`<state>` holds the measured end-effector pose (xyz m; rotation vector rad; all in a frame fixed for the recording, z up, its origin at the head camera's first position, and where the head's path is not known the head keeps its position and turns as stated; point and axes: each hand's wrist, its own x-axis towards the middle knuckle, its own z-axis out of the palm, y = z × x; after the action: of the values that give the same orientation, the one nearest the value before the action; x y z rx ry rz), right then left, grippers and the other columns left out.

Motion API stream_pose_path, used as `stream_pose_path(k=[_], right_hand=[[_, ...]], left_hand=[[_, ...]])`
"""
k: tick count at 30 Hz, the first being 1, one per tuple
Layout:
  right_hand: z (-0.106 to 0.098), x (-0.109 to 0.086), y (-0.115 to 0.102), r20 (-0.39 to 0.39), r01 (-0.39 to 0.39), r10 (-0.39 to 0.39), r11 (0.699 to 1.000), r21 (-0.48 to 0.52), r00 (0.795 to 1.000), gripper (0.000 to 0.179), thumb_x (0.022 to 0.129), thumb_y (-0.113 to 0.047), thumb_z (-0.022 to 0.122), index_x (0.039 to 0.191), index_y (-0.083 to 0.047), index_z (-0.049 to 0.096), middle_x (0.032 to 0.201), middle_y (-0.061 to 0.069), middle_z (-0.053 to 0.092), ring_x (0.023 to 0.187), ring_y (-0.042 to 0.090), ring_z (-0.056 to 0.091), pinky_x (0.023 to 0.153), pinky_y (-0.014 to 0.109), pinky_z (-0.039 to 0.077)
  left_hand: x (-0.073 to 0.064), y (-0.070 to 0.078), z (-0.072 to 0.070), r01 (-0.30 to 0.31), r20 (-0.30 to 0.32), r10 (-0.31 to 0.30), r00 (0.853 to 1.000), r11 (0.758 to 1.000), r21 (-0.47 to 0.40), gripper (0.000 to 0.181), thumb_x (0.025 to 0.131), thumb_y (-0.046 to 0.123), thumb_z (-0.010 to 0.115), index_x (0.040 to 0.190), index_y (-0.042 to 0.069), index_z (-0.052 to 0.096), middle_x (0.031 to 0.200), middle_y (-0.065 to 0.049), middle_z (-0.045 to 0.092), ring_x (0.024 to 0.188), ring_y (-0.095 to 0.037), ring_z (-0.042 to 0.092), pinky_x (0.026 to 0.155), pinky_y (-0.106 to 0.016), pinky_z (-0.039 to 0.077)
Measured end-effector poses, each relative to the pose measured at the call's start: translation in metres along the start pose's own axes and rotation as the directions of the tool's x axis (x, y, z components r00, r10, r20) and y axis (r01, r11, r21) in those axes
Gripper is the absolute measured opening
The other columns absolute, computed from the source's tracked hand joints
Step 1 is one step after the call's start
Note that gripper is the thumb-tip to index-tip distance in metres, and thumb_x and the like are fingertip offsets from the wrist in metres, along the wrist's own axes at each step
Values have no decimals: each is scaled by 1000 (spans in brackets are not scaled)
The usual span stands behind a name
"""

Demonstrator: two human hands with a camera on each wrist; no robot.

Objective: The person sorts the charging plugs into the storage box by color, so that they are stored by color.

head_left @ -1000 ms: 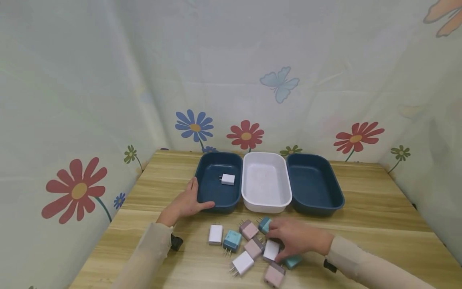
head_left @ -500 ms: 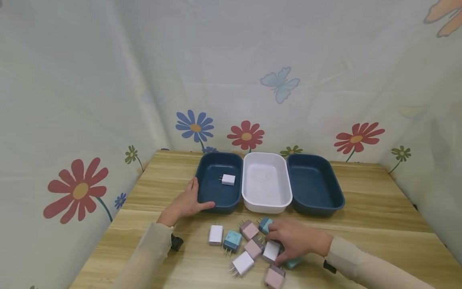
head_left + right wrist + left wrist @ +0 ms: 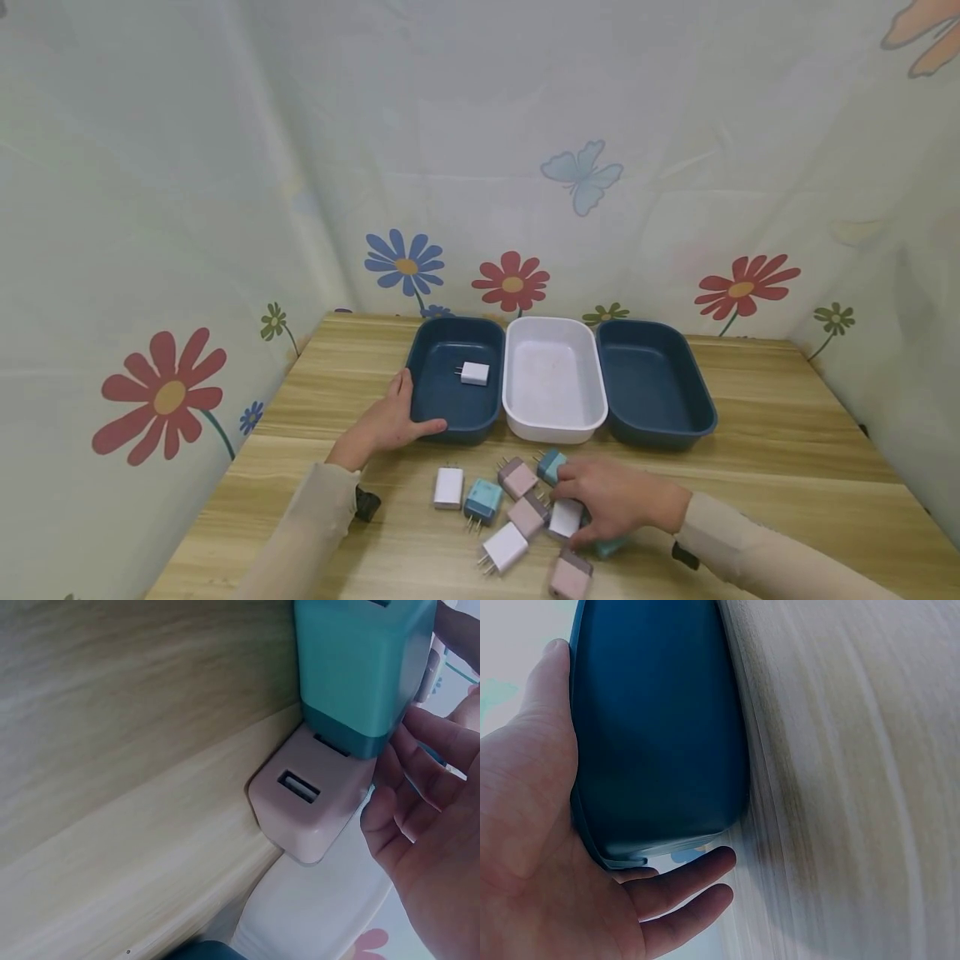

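My left hand [image 3: 384, 421] rests against the near left corner of the left dark blue tray [image 3: 457, 421]; in the left wrist view its thumb lies along the rim and the fingers are loosely extended. One white USB charger [image 3: 474, 373] lies inside that tray. Down at the pile, my right hand [image 3: 618, 496] pinches another white charger [image 3: 563, 521] between thumb and fingers. Close by are a teal charger [image 3: 551, 467], a pink charger [image 3: 572, 575] and a partly hidden teal charger [image 3: 611, 547]. A teal charger [image 3: 360, 675] partly covers the fingers in the right wrist view.
A white tray [image 3: 555, 433] stands between the left tray and a second dark blue tray [image 3: 663, 437]. Left of the right hand lie more chargers: white [image 3: 448, 487], teal [image 3: 483, 500], pink [image 3: 517, 477] and white [image 3: 505, 547]. A printed curtain [image 3: 450, 167] hangs behind the wooden table [image 3: 337, 350].
Under my right hand the white charger has shifted very slightly, and the hand has moved barely at all. My left hand stays at the tray.
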<state>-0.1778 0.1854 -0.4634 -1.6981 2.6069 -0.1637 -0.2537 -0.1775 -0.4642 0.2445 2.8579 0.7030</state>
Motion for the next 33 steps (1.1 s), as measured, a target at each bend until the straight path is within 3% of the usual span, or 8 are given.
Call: stream_pose_path(k=[16,23,33], right_hand=[[-1,-3,4,19,-20,18,997,75,1000,50,74,-37,76,113,-9,64,100,-6,54,87,2,48,77,21,44],[-2,-4,3,-16,0,1,996,95,1000,51,71,-32,77,114,-8,63,106,-3,54,94,5,51,82,23,45],[-10,-4,2,-55,-30,38,990,137,998,52,72,-28,77,117,-8,61,114,-1,52,101,9,49,87,26,45]], left_hand=[[-1,0,-1,-9,2,9,1000,1000,4,121,75,66,65,149,-3,-3,154,-24,2,132,-43,31,103,-53,32],[0,-2,1,-17,-1,17,1000,1000,7,121,75,66,64,149,-3,-3,154,-23,1,132,-43,30,104,-52,31],[2,-4,4,-26,-16,26,1000,1000,0,121,75,66,65,149,-3,-3,155,-23,2,133,-42,30,104,-52,31]])
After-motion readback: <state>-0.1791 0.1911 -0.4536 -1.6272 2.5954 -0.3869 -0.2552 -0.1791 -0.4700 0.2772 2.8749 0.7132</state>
